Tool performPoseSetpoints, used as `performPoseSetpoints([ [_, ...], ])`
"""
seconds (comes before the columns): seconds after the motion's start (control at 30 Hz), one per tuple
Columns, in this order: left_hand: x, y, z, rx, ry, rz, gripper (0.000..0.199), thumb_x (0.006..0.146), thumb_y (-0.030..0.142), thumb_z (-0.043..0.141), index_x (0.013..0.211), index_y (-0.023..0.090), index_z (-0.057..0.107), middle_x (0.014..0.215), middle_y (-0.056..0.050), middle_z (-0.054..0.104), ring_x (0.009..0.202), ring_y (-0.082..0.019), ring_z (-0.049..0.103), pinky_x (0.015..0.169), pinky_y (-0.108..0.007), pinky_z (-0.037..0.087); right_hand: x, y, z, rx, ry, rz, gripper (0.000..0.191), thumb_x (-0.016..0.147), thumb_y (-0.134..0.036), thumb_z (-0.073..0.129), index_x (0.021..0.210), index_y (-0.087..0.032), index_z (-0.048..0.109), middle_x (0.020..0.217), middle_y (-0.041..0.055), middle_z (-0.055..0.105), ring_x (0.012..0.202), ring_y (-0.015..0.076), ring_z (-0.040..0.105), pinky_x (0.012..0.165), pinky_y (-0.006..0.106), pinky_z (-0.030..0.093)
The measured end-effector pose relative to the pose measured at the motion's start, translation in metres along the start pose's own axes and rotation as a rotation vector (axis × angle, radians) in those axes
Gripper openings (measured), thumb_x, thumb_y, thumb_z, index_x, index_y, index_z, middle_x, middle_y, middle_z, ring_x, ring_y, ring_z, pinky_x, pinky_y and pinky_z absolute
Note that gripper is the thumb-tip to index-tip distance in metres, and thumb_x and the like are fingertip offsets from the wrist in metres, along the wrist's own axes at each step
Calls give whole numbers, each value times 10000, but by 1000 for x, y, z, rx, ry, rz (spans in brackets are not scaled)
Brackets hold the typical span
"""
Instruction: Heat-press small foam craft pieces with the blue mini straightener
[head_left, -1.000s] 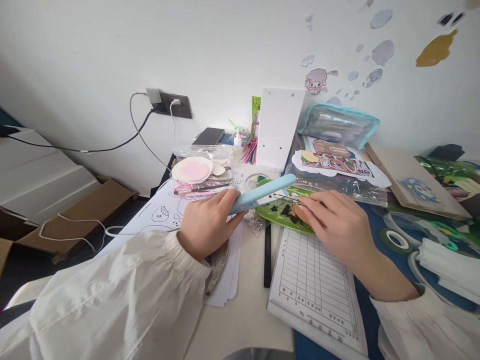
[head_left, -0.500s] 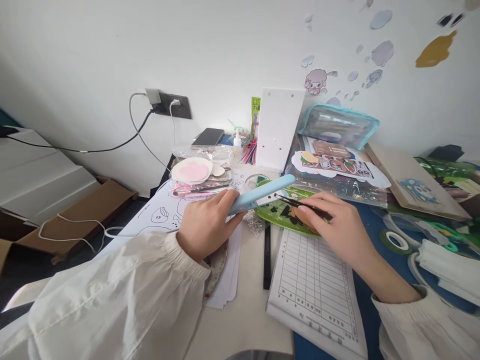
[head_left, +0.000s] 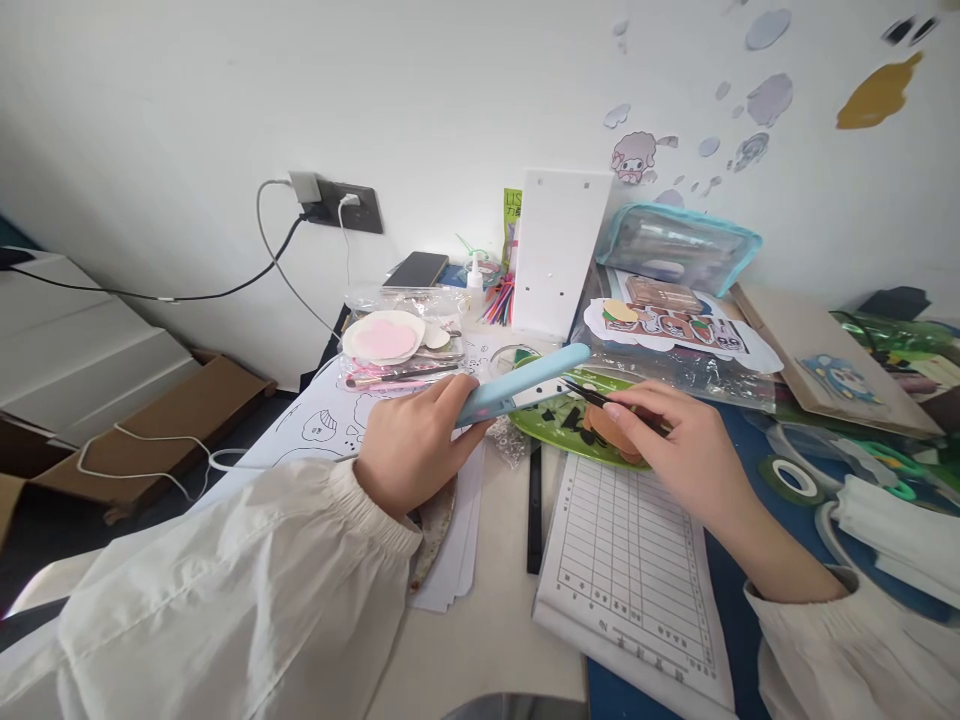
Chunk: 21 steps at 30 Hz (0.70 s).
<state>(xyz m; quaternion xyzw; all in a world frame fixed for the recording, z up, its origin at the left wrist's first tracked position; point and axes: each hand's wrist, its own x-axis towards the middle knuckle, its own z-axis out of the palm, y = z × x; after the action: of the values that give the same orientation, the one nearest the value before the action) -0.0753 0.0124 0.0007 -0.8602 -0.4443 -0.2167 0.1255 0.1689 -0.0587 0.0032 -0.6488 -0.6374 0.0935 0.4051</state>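
Observation:
A light blue hair-straightener-like tool (head_left: 525,378) is wrapped in the fingers of my left hand (head_left: 416,440), its far end pointing right over the table. A white strip with small black pieces (head_left: 541,391) shows along its lower arm. My right hand (head_left: 686,445) pinches black tweezers (head_left: 600,396), whose tips are close to the right end of the strip. Whether the tips hold anything is too small to tell. Beneath them lies a green tray (head_left: 547,427) with dark pieces and orange-brown round pieces (head_left: 611,432).
A printed grid sheet (head_left: 637,570) lies in front of the tray. Behind stands a white panel (head_left: 559,250). Plastic bags with paper shapes (head_left: 382,337) lie at left. Green tape (head_left: 789,480) and a cardboard piece (head_left: 840,370) are at right.
The tweezers and my right hand have shifted slightly, and more of the orange-brown pieces shows. My left hand keeps its grip on the blue tool.

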Motion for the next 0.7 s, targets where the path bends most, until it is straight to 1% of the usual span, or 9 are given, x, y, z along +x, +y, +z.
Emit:
performPoseSetpoints([
  [0.07, 1, 0, -1, 14, -14, -27, 217, 843, 436, 511, 892, 226, 538, 718, 19, 674, 586, -187, 619, 455, -276, 240, 0, 3, -1, -21, 42, -24, 172, 843, -302, 544, 859, -211, 690, 885, 50, 660, 753, 191, 614, 575, 298, 464],
  [0.13, 2, 0, -2, 32, -26, -59, 234, 843, 449, 504, 892, 223, 540, 710, 7, 673, 592, -194, 624, 454, -274, 236, 0, 5, -2, -73, 104, -77, 151, 844, -286, 549, 855, -209, 679, 863, 47, 655, 719, 180, 606, 535, 287, 451],
  [0.2, 3, -1, -4, 49, -30, -91, 249, 843, 456, 498, 910, 220, 540, 705, -1, 673, 594, -203, 627, 454, -274, 235, 0, 7, -2, -168, 170, -179, 123, 839, -249, 561, 857, -201, 673, 851, 50, 652, 717, 176, 606, 533, 283, 456],
  [0.23, 4, -2, -5, 55, -32, -105, 253, 844, 456, 495, 923, 219, 539, 713, -3, 676, 595, -206, 629, 454, -275, 235, 0, 7, -2, -225, 184, -242, 117, 839, -227, 563, 869, -195, 672, 851, 52, 653, 722, 174, 607, 548, 284, 465],
  [0.3, 5, -2, -6, 67, -34, -126, 258, 849, 453, 484, 943, 218, 536, 730, -7, 683, 594, -210, 630, 453, -276, 231, -1, 7, -1, -337, 156, -374, 121, 845, -191, 559, 889, -182, 672, 847, 56, 656, 729, 171, 608, 598, 294, 482],
  [0.4, 5, -2, -6, 75, -34, -129, 257, 852, 452, 478, 943, 218, 534, 738, -11, 686, 590, -215, 630, 451, -279, 221, -1, 5, 3, -471, 61, -561, 131, 856, -149, 548, 887, -161, 675, 838, 62, 665, 753, 177, 612, 666, 313, 490],
  [0.47, 5, -2, -6, 75, -33, -125, 257, 849, 454, 484, 932, 216, 534, 723, -12, 683, 589, -219, 629, 454, -278, 219, 0, 3, 5, -543, 33, -658, 136, 857, -122, 541, 871, -143, 675, 839, 67, 673, 770, 184, 615, 696, 323, 486],
  [0.57, 5, -2, -6, 65, -38, -116, 256, 847, 454, 490, 921, 213, 533, 708, -13, 679, 585, -219, 627, 457, -274, 217, 2, 0, 6, -627, 11, -728, 136, 854, -107, 540, 852, -122, 675, 826, 71, 679, 750, 188, 608, 703, 334, 478],
  [0.7, 5, -2, -6, 52, -22, -104, 247, 845, 446, 498, 920, 214, 531, 724, -10, 680, 590, -221, 626, 453, -274, 210, 3, 0, 6, -672, 18, -759, 139, 857, -114, 539, 850, -115, 678, 815, 74, 682, 734, 189, 598, 688, 335, 468],
])
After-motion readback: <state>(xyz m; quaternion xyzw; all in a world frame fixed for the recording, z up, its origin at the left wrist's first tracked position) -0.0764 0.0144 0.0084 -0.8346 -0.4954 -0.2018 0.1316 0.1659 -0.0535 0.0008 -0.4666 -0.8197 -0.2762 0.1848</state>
